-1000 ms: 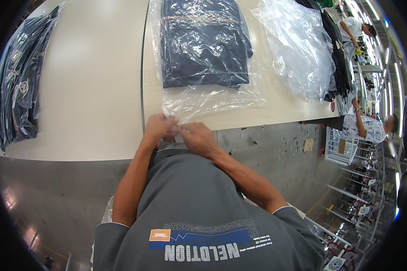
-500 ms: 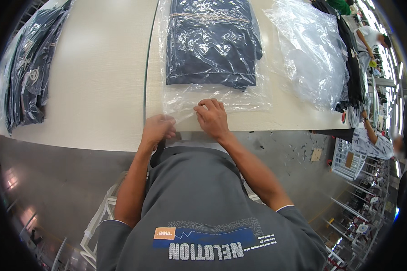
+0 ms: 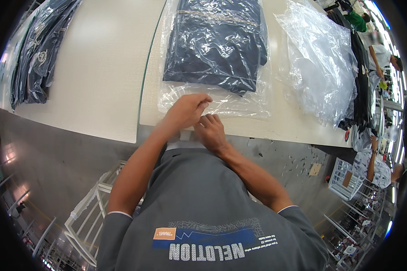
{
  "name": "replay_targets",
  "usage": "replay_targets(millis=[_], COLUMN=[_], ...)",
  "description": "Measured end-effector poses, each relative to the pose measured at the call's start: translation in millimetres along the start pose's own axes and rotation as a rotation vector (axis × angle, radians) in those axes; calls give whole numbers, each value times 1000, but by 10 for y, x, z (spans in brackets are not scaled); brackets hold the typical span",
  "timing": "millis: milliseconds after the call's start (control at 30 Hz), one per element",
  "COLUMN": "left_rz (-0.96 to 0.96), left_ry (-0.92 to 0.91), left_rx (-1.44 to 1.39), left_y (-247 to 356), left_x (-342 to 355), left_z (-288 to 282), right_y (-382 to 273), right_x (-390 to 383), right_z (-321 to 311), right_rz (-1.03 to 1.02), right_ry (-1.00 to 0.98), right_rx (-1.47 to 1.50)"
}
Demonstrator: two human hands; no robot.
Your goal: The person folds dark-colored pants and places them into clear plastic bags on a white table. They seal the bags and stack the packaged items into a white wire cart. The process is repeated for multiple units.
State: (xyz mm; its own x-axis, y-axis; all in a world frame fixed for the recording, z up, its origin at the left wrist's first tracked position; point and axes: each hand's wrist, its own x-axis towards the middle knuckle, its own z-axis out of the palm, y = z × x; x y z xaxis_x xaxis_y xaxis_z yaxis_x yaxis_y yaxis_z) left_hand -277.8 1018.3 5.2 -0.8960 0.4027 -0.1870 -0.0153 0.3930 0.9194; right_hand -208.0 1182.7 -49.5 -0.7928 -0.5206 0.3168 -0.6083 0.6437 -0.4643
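Garment (image 3: 212,52), dark blue and folded into a rectangle, lies inside a clear plastic bag (image 3: 251,107) on the pale surface (image 3: 104,67), directly ahead of the person. A thin pale line crosses the garment's upper part, and the bag's near end extends beyond the cloth toward the surface's edge. The left hand (image 3: 186,111) is over the near end of the bag, its fingers curled and directed rightward. The right hand (image 3: 211,131) is just beside it, nearer the body, with bent fingers at the margin of the film. Whether the fingers of these 2 hands pinch the plastic cannot be told.

A dark seam (image 3: 145,86) divides the surface into 2 panels; the bagged garment occupies the right panel. At the far left lies a stack of dark bagged garments (image 3: 40,61). To the right lie clear plastic bags (image 3: 321,67), bordered by dark garments (image 3: 362,81). A small red item (image 3: 347,135) is near the right panel's corner. Below, a white metal rack (image 3: 91,221) stands at lower left, and a flat tan piece (image 3: 315,169) lies on the grey floor (image 3: 285,156).
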Motion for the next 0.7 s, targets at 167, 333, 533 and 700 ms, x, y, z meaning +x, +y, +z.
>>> replay_targets(millis=[167,333,533,700], left_rz=[-191,-186,-217,-262], left_ry=[-184,-129,-92,34], left_rx=[254,251,256,217], left_y=[-389,-509,-395,-350], left_x=[153,-107,-143,-83], left_z=[201,267,316,242], right_y=[-13,191,687,743], right_x=[-82,-93,-99,-80], right_z=[-47,-347,-215,-159], right_rz=[83,168,123,63], right_ry=[-7,84,-2,24], right_rx=[130,43,-82,-1])
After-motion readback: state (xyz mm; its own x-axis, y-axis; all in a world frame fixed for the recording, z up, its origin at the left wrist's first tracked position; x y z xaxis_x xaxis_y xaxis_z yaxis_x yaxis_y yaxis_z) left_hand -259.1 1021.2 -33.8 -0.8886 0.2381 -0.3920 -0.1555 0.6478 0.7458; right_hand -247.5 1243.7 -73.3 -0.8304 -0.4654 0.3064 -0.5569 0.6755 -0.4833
